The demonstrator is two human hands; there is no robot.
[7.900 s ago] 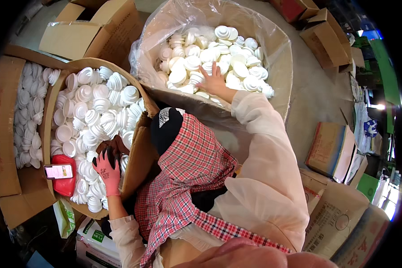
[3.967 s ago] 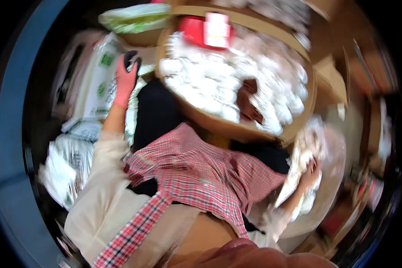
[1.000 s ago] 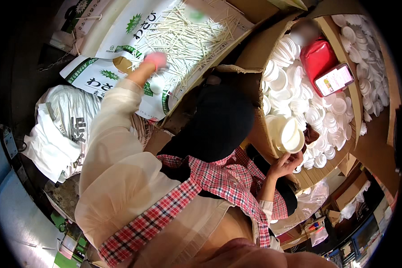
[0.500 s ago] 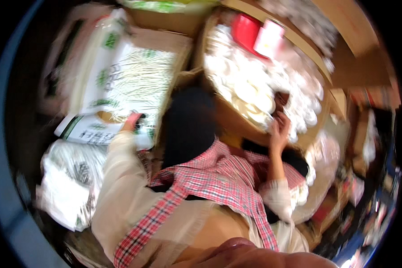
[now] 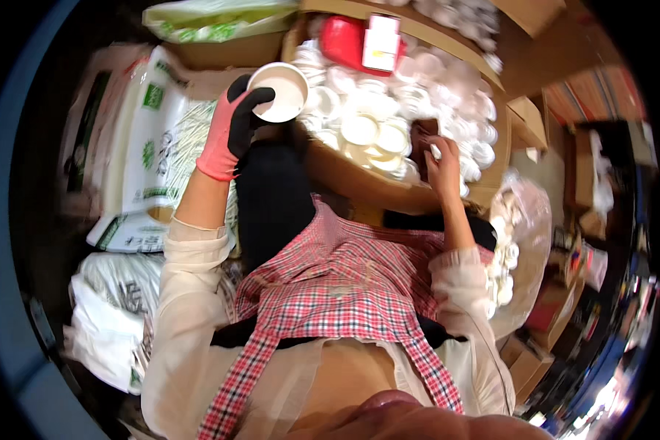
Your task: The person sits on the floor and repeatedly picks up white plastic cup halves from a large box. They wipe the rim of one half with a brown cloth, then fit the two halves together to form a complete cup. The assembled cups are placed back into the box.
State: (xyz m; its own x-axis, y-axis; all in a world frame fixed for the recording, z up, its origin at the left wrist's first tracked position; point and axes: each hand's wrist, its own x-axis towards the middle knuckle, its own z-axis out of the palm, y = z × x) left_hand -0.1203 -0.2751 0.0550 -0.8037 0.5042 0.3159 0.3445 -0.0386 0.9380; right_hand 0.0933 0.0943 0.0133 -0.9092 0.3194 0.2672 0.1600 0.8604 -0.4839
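So both hands are out in front here, one gloved and one bare. The left hand [image 5: 231,130], in a pink glove with black fingers, has its thumb and fingers closed on the side of a white cup [image 5: 282,95], with the black thumb hooked over the rim. The cup's mouth is tipped toward the camera, so you can see right into it, and it's up near the left edge of a big cardboard box [image 5: 370,183]. The right hand [image 5: 445,167] is bare, fingers partly curled, over by a brown cloth [image 5: 423,139] on the near right side of that box. There's a small white bit [image 5: 436,152] at those fingertips, but honestly I can't tell if it's being gripped. The box is loaded with white round pieces [image 5: 477,132], plus a little cluster of cream discs [image 5: 379,136] between the two hands. A red case [image 5: 342,40] sits on the far side with a phone [image 5: 381,44] on it. Left of the person's dark-trousered leg there's a pile of thin white sticks [image 5: 191,147] on a printed white and green sheet [image 5: 145,147], and off right, more pale pieces [image 5: 500,282] sit in a plastic-lined container [image 5: 529,253].
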